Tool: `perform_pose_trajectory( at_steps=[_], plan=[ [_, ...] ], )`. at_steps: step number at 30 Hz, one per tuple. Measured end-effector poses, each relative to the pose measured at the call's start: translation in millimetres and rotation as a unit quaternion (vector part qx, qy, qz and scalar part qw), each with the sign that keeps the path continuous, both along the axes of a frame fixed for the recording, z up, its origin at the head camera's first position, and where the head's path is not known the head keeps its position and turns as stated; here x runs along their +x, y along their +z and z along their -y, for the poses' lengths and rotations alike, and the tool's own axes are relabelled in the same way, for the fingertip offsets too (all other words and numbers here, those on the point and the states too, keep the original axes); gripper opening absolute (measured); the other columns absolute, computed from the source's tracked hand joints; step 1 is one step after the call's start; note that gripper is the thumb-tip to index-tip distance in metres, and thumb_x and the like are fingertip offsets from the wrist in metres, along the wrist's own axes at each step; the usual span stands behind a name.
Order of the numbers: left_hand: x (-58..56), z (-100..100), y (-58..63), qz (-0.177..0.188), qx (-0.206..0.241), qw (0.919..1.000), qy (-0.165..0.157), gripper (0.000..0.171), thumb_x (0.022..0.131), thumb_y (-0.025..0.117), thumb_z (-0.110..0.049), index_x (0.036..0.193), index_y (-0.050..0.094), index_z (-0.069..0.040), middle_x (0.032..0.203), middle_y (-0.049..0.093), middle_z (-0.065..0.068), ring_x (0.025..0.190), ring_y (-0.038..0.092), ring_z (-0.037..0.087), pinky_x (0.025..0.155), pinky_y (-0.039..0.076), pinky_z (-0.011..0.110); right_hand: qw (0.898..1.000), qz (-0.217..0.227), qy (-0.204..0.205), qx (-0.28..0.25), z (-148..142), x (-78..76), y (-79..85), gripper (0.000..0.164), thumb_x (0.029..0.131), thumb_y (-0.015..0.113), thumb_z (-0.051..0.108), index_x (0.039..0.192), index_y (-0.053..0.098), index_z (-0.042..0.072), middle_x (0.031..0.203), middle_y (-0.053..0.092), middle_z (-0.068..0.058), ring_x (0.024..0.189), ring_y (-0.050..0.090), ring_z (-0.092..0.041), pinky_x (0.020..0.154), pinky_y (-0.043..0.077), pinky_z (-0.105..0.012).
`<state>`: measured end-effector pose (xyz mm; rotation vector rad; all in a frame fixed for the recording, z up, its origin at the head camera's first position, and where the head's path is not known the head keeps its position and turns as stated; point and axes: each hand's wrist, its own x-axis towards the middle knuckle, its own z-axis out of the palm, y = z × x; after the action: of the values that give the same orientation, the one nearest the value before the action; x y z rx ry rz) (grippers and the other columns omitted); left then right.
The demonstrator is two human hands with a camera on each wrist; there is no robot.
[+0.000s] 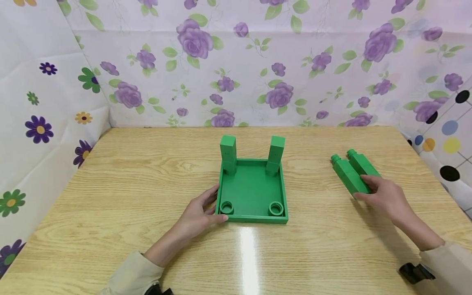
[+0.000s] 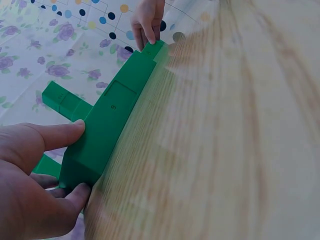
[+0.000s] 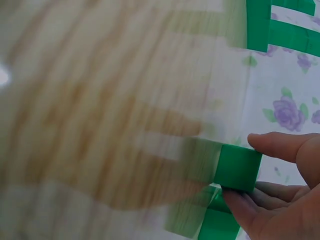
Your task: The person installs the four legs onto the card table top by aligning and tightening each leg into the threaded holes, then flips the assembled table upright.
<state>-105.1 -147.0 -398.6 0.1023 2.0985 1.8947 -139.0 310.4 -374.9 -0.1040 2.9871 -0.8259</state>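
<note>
A square green tray [image 1: 254, 219] with low walls lies mid-table. Two square green posts, one left [image 1: 228, 149] and one right [image 1: 277, 149], stand at its back corners; round sockets, left [image 1: 227, 212] and right [image 1: 275, 213], occupy the front corners. My left hand [image 1: 195, 215] holds the front left corner, thumb along the front wall and fingers at the left side. At right, my right hand [image 1: 389, 198] grips the near end of a green post [image 1: 348, 176] with a threaded knob, its thumb and fingers on opposite sides. A similar post [image 1: 363, 164] lies beside it.
The wooden table [image 1: 147, 164] meets a cloth backdrop [image 1: 228, 61] with purple roses along its far edge. A flowered white sheet [image 1: 48, 102] hangs at left, and a dotted one [image 1: 450, 135] at right. Glare streaks the table in front of the tray.
</note>
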Motion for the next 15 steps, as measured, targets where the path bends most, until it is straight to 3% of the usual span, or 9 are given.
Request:
perform_pose_trajectory(
  at_steps=[7, 15],
  plan=[
    [0.5, 0.5, -0.1, -0.003, -0.005, 1.0, 0.002, 0.088, 0.079, 0.075, 0.007, 0.152, 0.028, -0.007, 0.151, 0.033, 0.017, 0.136, 0.035, 0.032, 0.101, 0.045, 0.034, 1.0, 0.019, -0.003, 0.013, -1.4, -1.4, -0.6, 0.076, 0.086, 0.074, 0.03, 0.132, 0.042, -0.021, 0.12, 0.051, -0.042, 0.105, 0.052, -0.055, 0.079, 0.05, -0.061],
    [0.8, 0.8, -0.5, -0.002, -0.003, 1.0, 0.003, 0.088, 0.079, 0.075, 0.007, 0.152, 0.028, -0.006, 0.151, 0.033, 0.019, 0.134, 0.038, 0.034, 0.1, 0.046, 0.034, 0.999, 0.028, -0.004, 0.035, 5.1, 0.2, 5.4, 0.075, 0.082, 0.077, 0.031, 0.125, 0.049, -0.022, 0.111, 0.057, -0.039, 0.093, 0.058, -0.047, 0.067, 0.053, -0.05]
  ],
)
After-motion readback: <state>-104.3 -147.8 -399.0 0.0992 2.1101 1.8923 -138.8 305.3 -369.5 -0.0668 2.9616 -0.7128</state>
